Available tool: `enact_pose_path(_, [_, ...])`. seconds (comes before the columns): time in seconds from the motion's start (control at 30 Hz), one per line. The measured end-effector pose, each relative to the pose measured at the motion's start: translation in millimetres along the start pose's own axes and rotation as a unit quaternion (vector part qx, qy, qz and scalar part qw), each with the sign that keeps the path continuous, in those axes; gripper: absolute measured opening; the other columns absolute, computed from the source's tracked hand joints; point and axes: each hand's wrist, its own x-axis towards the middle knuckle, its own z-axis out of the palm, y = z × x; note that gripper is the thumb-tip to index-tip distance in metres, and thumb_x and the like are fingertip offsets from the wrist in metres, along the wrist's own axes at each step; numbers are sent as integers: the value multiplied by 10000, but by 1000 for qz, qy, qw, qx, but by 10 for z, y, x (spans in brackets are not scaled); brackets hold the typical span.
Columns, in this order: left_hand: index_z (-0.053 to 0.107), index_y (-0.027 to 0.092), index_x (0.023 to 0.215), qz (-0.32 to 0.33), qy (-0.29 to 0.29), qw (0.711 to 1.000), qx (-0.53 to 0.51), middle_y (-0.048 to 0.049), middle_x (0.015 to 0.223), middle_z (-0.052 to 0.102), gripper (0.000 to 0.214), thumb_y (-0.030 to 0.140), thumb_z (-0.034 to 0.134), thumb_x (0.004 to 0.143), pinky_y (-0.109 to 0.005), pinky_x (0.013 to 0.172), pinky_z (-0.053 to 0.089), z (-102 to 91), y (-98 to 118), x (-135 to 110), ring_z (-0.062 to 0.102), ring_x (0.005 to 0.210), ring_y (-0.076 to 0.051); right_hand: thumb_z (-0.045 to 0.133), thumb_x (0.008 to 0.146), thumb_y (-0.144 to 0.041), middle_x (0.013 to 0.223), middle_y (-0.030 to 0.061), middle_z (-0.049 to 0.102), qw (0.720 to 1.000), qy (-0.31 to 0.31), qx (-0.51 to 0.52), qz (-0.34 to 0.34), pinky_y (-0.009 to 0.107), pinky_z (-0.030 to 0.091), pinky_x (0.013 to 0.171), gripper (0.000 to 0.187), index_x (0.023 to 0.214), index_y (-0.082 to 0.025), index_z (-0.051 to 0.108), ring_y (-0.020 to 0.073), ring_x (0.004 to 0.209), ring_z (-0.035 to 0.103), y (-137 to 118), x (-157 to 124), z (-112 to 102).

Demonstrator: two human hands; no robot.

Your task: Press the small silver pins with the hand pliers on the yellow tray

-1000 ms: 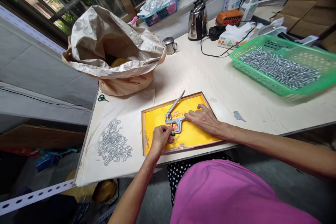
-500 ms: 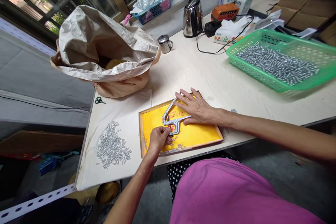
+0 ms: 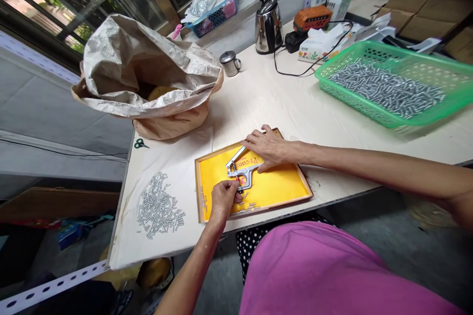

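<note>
Grey metal hand-press pliers (image 3: 244, 173) with a spring between their two arms lie over a shallow wood-rimmed tray (image 3: 197, 189) with a yellow bottom. My right hand (image 3: 272, 150) is over the handles, fingers bent over the upper lever and thumb by the lower one. At the jaw end, my left hand (image 3: 223, 198) has its fingertips pinched together; what they hold is hidden. A small red part shows beside those fingertips. Several small metal pins (image 3: 252, 205) lie along the tray's near edge, with others in its left corner.
A pile of small metal pins (image 3: 158, 209) lies left of the tray. Small green scissors (image 3: 140, 143) and a large open woven sack (image 3: 173, 120) are behind it. A green basket (image 3: 391, 120) of metal pins stands right; a steel mug (image 3: 230, 65) and kettle (image 3: 266, 27) stand at the back.
My right hand's spread fingers have curled in over the upper lever, which sits slightly lower. My left hand stays pinched at the jaw end. The view has shifted slightly.
</note>
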Motion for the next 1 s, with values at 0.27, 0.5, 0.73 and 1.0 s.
enact_pose_path(0.27, [622,120,1127,250,170,920,248,-170,1111,665,372,359,671,845,-429,867,560,45,7,-174,668,1029,-292,699,794,-463,1152,163,592,1000,17,15,-3,425,307,879,637,1274,-87,518,304,1062,461,-104,-111,0])
enact_pose_path(0.5, [347,102,1434,396,123,799,436,-209,1347,532,724,210,677,799,-495,1034,429,223,350,-54,478,1278,-347,420,963,-183,1143,157,621,994,97,-36,-29,384,340,886,388,1321,-48,485,258,1014,485,-414,-114,-141])
enact_pose_path(0.73, [538,169,1236,362,96,770,516,-120,1091,651,414,211,616,832,-382,900,462,275,488,29,581,1040,-276,421,933,-66,971,133,639,999,6,-32,35,362,369,816,252,1099,-77,610,234,941,541,-395,-178,-126])
enact_pose_path(1.0, [620,201,1125,344,51,772,532,-101,1027,667,266,279,632,871,-336,837,471,224,584,45,596,990,-258,455,974,-171,874,106,644,1000,4,-21,6,348,371,744,179,994,-111,623,211,837,559,-321,-222,-10])
